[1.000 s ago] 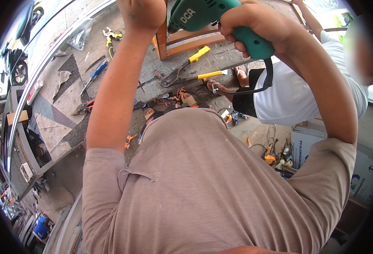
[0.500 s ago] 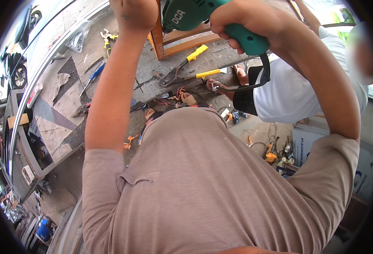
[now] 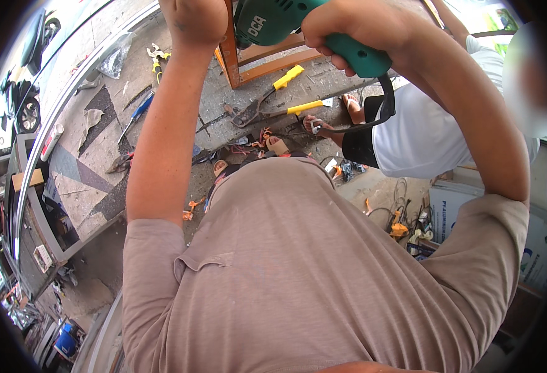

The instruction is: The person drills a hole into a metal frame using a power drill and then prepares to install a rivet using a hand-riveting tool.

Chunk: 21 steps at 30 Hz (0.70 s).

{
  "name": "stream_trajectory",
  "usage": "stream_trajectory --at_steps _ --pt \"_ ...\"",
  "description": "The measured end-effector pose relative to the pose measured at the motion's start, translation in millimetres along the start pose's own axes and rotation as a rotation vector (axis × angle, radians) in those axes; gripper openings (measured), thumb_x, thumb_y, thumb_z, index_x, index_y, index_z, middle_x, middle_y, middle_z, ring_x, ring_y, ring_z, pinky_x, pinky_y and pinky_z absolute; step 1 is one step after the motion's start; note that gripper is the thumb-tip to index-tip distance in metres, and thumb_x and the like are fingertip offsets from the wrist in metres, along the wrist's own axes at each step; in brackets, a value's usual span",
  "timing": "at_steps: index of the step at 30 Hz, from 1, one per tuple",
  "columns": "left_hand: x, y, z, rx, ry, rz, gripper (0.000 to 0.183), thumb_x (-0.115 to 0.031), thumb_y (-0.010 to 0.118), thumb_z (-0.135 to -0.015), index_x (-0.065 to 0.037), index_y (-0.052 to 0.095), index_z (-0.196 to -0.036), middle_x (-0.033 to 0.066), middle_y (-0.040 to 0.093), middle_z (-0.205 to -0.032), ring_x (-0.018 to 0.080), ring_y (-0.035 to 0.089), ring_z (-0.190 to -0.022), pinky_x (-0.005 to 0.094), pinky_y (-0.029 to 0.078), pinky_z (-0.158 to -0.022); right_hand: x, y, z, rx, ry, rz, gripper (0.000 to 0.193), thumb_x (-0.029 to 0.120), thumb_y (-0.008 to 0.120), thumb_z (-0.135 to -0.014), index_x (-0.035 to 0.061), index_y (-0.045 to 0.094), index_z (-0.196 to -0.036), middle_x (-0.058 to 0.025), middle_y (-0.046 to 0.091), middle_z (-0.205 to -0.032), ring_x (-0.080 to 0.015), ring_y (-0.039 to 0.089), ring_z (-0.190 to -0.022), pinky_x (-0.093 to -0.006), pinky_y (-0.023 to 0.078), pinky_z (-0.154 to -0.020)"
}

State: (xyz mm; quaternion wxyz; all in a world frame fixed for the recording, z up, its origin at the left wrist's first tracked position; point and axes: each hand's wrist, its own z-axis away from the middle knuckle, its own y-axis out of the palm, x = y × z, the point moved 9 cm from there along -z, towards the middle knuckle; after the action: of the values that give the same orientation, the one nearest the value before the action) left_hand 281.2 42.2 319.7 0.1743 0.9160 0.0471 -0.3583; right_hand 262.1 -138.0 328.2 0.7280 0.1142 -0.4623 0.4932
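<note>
At the top, my right hand [image 3: 354, 31] is wrapped round the handle of a green power drill [image 3: 270, 23], whose black cord drops from the handle's end. The drill's front is right by the upright of an orange-brown frame [image 3: 229, 59], and its tip is hidden. On the frame's other side, my left hand [image 3: 196, 22] is closed against that upright. The upper edge cuts off its fingers. Below the frame, bolt cutters [image 3: 248, 115] with yellow grips lie on the worktop. Pliers [image 3: 156, 59] and a blue-handled screwdriver [image 3: 138, 112] lie left, beyond my left forearm.
A person in a white shirt [image 3: 422, 133] is close on the right. Cable scraps and orange bits [image 3: 399, 229] litter the floor beside white printed boxes [image 3: 450, 208]. A patchy board [image 3: 87, 193] covers the left side; a motorcycle [image 3: 30, 112] stands beyond it.
The drill and my right hand have shifted slightly left, nearer the frame's upright. My left hand stays almost in place. The person on the right has moved a little.
</note>
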Motion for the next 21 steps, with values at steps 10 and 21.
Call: stream_trajectory --at_steps 10,21 --pt "1.1 -2.3 1.0 -0.065 -0.082 0.019 0.074 -0.054 0.016 -0.108 0.002 0.062 -0.091 0.0174 0.068 -0.110 0.0224 0.060 -0.105 0.0332 0.042 -0.093 -16.1 -6.5 0.0 -0.080 0.059 0.040 0.029 0.009 0.064 -0.076 0.0051 0.053 -0.103 -0.0100 0.060 -0.076 -0.0166 0.059 -0.057 -0.0297 0.047 -0.050" --pt "2.1 -1.7 2.6 -0.107 -0.053 0.009 0.070 -0.052 0.020 -0.109 -0.001 0.063 -0.084 0.0141 0.071 -0.103 0.0147 0.057 -0.084 0.0278 0.042 -0.078 -19.8 -7.1 6.5 -0.116 0.104 0.042 0.020 0.012 0.065 -0.076 0.0031 0.058 -0.092 -0.0097 0.061 -0.073 -0.0167 0.059 -0.056 -0.0299 0.046 -0.050"
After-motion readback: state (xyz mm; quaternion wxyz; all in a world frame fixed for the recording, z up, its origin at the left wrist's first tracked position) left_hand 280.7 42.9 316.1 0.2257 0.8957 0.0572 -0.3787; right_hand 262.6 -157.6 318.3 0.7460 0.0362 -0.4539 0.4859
